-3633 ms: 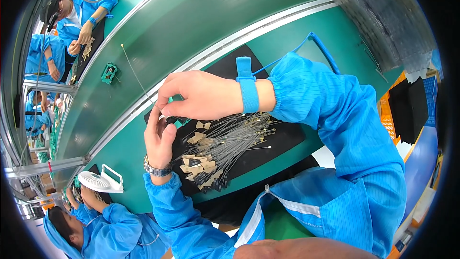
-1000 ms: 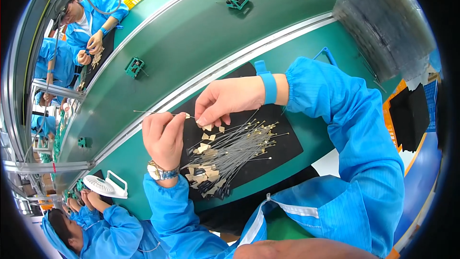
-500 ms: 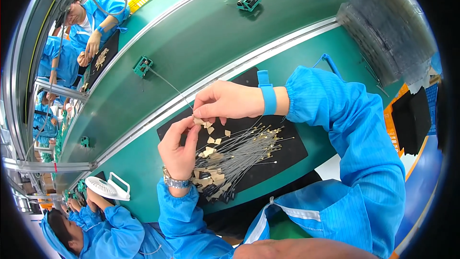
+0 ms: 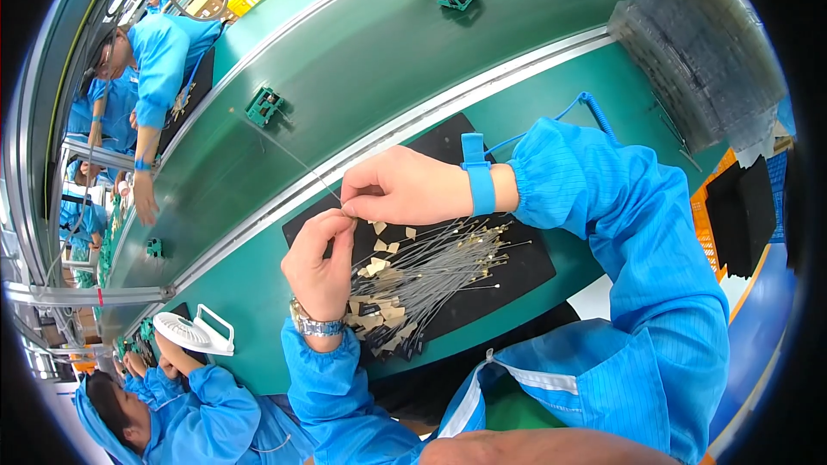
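Note:
My right hand point(image 4: 405, 185), with a blue wrist strap, pinches the near end of a thin grey cable point(image 4: 293, 158). From there the cable stretches up and left over the belt's edge. My left hand point(image 4: 319, 263) is closed in a pinch against the same end, its fingertips meeting those of the right. The fingers cover what lies between them. Just below both hands a black mat point(image 4: 517, 271) bears a bundle of similar grey cables point(image 4: 439, 267) with small gold-coloured ends. Several tan tape pieces point(image 4: 376, 267) are scattered beside and over the bundle.
Behind a metal rail runs a green conveyor belt point(image 4: 362, 60) carrying green fixtures point(image 4: 264, 107). Stacked clear trays point(image 4: 698, 52) stand at far right. A white fan point(image 4: 194, 332) sits on the left. Co-workers in blue are at upper left and lower left. A coiled blue cord point(image 4: 596, 112) lies behind my right arm.
The fixtures on the belt have shifted slightly right and away. A tan piece seen at my fingertips is now hidden. The cable's far end has swung left. A co-worker's arm now reaches toward the belt.

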A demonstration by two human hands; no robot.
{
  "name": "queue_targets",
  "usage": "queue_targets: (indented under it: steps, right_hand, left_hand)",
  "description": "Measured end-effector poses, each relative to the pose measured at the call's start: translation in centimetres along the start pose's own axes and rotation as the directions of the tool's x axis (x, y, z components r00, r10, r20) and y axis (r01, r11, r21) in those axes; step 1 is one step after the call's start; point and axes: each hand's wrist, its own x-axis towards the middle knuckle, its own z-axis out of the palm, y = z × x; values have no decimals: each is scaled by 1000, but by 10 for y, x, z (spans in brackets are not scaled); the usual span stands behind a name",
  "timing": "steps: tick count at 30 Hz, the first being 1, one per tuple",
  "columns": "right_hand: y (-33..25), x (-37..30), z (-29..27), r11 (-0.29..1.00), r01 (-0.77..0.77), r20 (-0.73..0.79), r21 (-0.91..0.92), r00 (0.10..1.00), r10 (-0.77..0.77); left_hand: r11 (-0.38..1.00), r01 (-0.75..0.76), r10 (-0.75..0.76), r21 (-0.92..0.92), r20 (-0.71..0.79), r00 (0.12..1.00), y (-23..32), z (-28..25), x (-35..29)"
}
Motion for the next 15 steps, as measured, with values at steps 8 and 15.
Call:
queue_targets:
  steps: [8, 15]
  right_hand:
    - [0, 0, -1, 998, 6, -10, -70, 1000, -7]
    - [1, 8, -8, 990, -113, -19, 88, 993, 115]
  left_hand:
    - [999, 36, -37, 17, 42, 998, -2, 0, 1]
    - [995, 79, -90, 62, 188, 978, -13, -12, 2]
